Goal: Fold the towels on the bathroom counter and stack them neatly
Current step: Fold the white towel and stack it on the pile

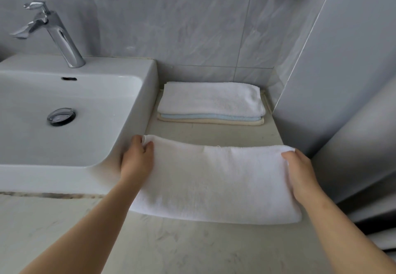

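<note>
A white towel [214, 181], folded into a wide band, hangs in front of the counter's near edge, held up at both ends. My left hand [137, 160] pinches its upper left corner beside the sink. My right hand [302, 173] grips its upper right corner. Further back on the counter [214, 133] sits a neat stack of folded towels: a white one [210, 99] on top, a light blue one [210, 117] under it, and a cream one [212, 121] at the bottom.
A white sink basin [147, 102] with a chrome faucet [57, 36] stands to the left, its side wall close to the stack. Grey tiled walls [192, 27] close in behind and on the right. Pale floor shows below.
</note>
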Tool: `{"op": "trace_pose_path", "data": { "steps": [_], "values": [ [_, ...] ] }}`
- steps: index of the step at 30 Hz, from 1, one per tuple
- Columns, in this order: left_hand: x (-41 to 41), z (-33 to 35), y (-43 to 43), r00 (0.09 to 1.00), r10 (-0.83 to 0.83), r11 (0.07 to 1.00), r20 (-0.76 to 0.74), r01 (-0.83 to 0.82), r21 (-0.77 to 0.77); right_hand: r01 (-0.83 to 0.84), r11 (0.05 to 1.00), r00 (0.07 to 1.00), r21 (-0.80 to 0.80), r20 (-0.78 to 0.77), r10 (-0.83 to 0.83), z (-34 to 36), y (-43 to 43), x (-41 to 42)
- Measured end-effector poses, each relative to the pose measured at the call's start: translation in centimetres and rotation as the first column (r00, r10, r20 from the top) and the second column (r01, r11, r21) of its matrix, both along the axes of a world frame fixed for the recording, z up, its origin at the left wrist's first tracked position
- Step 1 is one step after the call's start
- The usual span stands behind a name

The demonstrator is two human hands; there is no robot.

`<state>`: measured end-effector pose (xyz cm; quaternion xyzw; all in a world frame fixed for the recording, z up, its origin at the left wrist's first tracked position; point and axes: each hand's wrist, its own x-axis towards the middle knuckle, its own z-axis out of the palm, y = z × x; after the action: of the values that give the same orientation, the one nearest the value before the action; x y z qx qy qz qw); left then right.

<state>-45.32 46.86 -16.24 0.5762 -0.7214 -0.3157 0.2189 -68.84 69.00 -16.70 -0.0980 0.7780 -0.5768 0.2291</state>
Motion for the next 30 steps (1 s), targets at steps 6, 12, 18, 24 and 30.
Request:
{"op": "trace_pose_path", "data": {
  "steps": [6, 12, 18, 24, 30],
  "values": [
    [-0.8, -2.2, -1.1, 0.998, 0.032, 0.997, 0.045, -0.035, 0.072, -0.081, 0.99, 0.996, 0.115, -0.012, 0.083, -2.1, -1.0, -0.6],
    [-1.4, -2.3, -1.4, 0.988, 0.02, 1.0, 0.151, -0.02, -0.004, -0.079, 0.978, 0.993, 0.193, -0.075, 0.095, -2.4, -1.3, -1.0],
    [-2.2, -2.3, -1.6, 0.948, -0.014, 0.997, 0.318, 0.036, -0.063, -0.039, 0.968, 0.982, 0.248, -0.17, 0.083, -2.0, -2.4, -1.1],
    [-2.4, -2.9, -1.9, 0.899, -0.047, 0.995, 0.436, 0.079, -0.057, -0.033, 0.913, 0.956, 0.407, -0.253, 0.147, -1.7, -3.1, -1.3],
    [-3.1, -2.5, -1.6, 0.754, -0.142, 0.961, 0.641, 0.261, -0.095, -0.024, 0.866, 0.945, 0.5, -0.27, 0.183, -2.1, -3.3, -1.4]
  ]
}}
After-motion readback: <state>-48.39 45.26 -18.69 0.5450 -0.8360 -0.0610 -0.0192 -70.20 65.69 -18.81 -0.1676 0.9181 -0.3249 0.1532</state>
